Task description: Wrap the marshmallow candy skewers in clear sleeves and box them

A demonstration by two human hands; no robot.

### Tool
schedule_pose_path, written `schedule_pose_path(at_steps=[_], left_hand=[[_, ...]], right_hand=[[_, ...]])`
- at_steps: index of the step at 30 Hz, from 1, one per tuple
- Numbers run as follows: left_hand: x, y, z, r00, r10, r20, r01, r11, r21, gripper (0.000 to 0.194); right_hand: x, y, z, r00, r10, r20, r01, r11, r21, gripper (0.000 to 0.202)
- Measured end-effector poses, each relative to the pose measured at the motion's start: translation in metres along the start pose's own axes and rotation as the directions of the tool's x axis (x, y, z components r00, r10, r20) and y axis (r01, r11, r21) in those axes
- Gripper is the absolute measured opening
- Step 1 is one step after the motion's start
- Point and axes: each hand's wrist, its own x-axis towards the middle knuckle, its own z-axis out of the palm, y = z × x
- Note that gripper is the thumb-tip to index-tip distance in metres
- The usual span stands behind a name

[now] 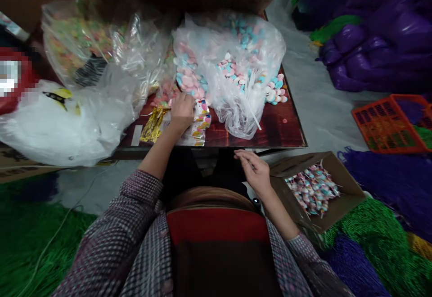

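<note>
My left hand [182, 110] is over the table's front part, its fingers bent down at the top of a stack of printed wrappers [200, 128] with coloured dots. What its fingertips touch is hidden. Just left lies a bunch of gold foil ties [153, 125], and behind it a small heap of pink candies [166, 92]. My right hand [255, 170] is in front of the table edge, fingers curled together against the thumb; I cannot see anything between them. Beyond it on the table, an open clear bag [216, 45] spills pink, blue and white round candies [275, 91].
A large clear bag of coloured candies [74, 40] and a white plastic bag [67, 126] crowd the table's left. A cardboard box [347, 207] of wrapped sweets [313, 189] stands right of me. An orange crate [378, 123] and purple and green strands lie on the floor.
</note>
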Motion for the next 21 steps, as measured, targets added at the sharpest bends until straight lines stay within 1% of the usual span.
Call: schedule_pose_path(at_steps=[2, 3, 4, 6, 7, 9, 11, 12, 14, 16, 17, 18, 20, 21], left_hand=[[-0.014, 0.004, -0.004, 0.995, 0.069, -0.071, -0.075, 0.993, -0.090, 0.015], [-0.022, 0.008, -0.006, 0.991, 0.105, -0.083, -0.115, 0.985, -0.130, 0.015], [-0.030, 0.014, -0.008, 0.987, 0.146, -0.068, -0.155, 0.975, -0.160, 0.015], [-0.044, 0.028, -0.011, 0.972, 0.232, -0.029, -0.233, 0.949, -0.212, 0.016], [-0.050, 0.035, -0.013, 0.963, 0.268, -0.020, -0.265, 0.935, -0.237, 0.017], [-0.059, 0.045, -0.017, 0.956, 0.294, -0.025, -0.287, 0.908, -0.306, 0.019], [-0.066, 0.049, -0.023, 0.968, 0.250, -0.021, -0.235, 0.879, -0.414, 0.020], [-0.069, 0.048, -0.026, 0.976, 0.219, 0.001, -0.192, 0.857, -0.479, 0.022], [-0.074, 0.043, -0.031, 0.979, 0.185, 0.084, -0.098, 0.793, -0.601, 0.022], [-0.077, 0.039, -0.035, 0.968, 0.188, 0.164, -0.022, 0.720, -0.694, 0.026], [-0.078, 0.037, -0.037, 0.963, 0.194, 0.188, 0.004, 0.686, -0.728, 0.029], [-0.079, 0.037, -0.038, 0.959, 0.201, 0.199, 0.019, 0.657, -0.754, 0.032], [-0.080, 0.039, -0.040, 0.954, 0.225, 0.197, 0.014, 0.625, -0.781, 0.036], [-0.080, 0.040, -0.041, 0.951, 0.244, 0.189, -0.004, 0.621, -0.784, 0.038]], right_hand=[[0.012, -0.006, 0.006, 0.986, 0.167, 0.018, -0.167, 0.975, 0.149, 0.022], [0.021, -0.009, 0.011, 0.970, 0.241, 0.040, -0.244, 0.942, 0.230, 0.026], [0.032, -0.012, 0.016, 0.956, 0.286, 0.072, -0.294, 0.907, 0.301, 0.033], [0.056, -0.018, 0.029, 0.945, 0.308, 0.107, -0.326, 0.870, 0.370, 0.043], [0.068, -0.019, 0.036, 0.944, 0.298, 0.139, -0.328, 0.868, 0.373, 0.045], [0.086, -0.020, 0.047, 0.950, 0.260, 0.173, -0.305, 0.888, 0.345, 0.040], [0.095, -0.018, 0.053, 0.956, 0.255, 0.143, -0.289, 0.899, 0.329, 0.041], [0.096, -0.017, 0.053, 0.960, 0.260, 0.105, -0.280, 0.903, 0.326, 0.042], [0.095, -0.015, 0.051, 0.968, 0.250, 0.010, -0.239, 0.914, 0.328, 0.043], [0.092, -0.015, 0.045, 0.978, 0.204, -0.036, -0.179, 0.919, 0.352, 0.045], [0.091, -0.016, 0.041, 0.983, 0.182, -0.017, -0.162, 0.913, 0.376, 0.047], [0.090, -0.017, 0.038, 0.986, 0.167, 0.025, -0.163, 0.902, 0.400, 0.051], [0.090, -0.018, 0.034, 0.979, 0.171, 0.114, -0.204, 0.881, 0.427, 0.053], [0.090, -0.018, 0.033, 0.974, 0.184, 0.134, -0.224, 0.879, 0.421, 0.050]])
